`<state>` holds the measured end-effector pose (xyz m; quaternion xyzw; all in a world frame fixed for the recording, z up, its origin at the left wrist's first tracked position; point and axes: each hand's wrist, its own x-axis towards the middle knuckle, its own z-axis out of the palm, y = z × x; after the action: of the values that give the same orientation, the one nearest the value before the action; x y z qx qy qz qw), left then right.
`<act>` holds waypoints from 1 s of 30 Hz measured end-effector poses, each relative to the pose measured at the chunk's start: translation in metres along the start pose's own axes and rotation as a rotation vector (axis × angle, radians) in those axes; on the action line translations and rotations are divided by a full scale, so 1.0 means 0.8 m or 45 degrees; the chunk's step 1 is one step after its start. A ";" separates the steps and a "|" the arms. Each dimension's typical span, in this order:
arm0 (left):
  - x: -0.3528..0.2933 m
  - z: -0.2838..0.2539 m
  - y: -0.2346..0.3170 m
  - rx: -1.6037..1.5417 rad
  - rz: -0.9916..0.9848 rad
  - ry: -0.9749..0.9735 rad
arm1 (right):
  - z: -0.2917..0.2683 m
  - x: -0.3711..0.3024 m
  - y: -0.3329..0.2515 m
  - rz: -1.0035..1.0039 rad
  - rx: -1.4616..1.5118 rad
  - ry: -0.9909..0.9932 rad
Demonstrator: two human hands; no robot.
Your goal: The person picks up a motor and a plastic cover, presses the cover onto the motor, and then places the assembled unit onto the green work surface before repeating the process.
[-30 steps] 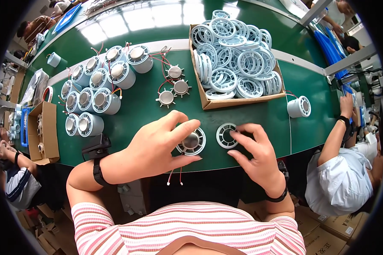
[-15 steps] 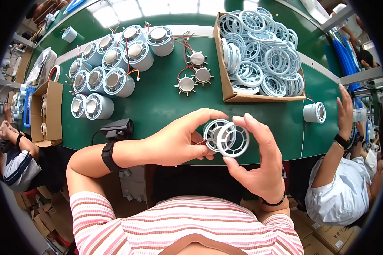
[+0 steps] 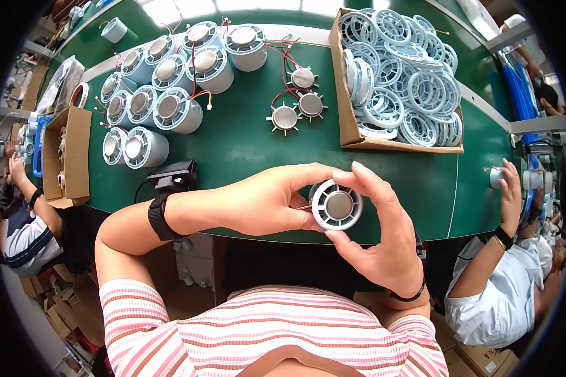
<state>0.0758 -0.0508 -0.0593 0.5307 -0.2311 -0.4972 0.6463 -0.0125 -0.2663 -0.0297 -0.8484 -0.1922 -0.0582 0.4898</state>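
In front of me, my left hand (image 3: 267, 198) is closed round a small round unit with red wires. Its silver disc (image 3: 339, 205) faces up, and the rest of the body is mostly hidden by fingers and the ring. A pale spoked ring (image 3: 316, 203) lies over the unit's face, with the disc showing through its middle. The fingertips and thumb of my right hand (image 3: 387, 232) pinch this ring at its edge. Beyond my hands, three loose silver discs with prongs, one of them a near disc (image 3: 285, 118), lie on the green table with red wires.
A cardboard box (image 3: 401, 150) heaped with pale blue rings stands at the back right. Several light blue cylindrical units (image 3: 180, 114) with wires stand at the back left. A black device (image 3: 173, 176) sits by my left forearm. A co-worker's hand (image 3: 510, 188) touches another unit at right.
The ring has moved left from beside the unit onto its face. My right hand came with it, and the view has shifted slightly. The co-worker's hand at right is lower, at a unit.
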 end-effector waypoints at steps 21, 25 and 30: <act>0.002 -0.009 0.006 -0.400 -0.216 -0.034 | 0.005 0.001 0.009 -0.136 -0.321 -0.012; -0.026 0.022 0.036 0.788 0.068 0.383 | -0.003 -0.016 0.003 -0.117 -0.469 -0.079; -0.088 0.000 0.063 2.262 0.285 1.038 | -0.069 -0.047 0.000 0.164 -0.744 0.016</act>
<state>0.0675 0.0087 0.0027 0.9295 -0.3290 0.1428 0.0858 -0.0420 -0.3232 -0.0119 -0.9635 -0.1102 -0.0850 0.2288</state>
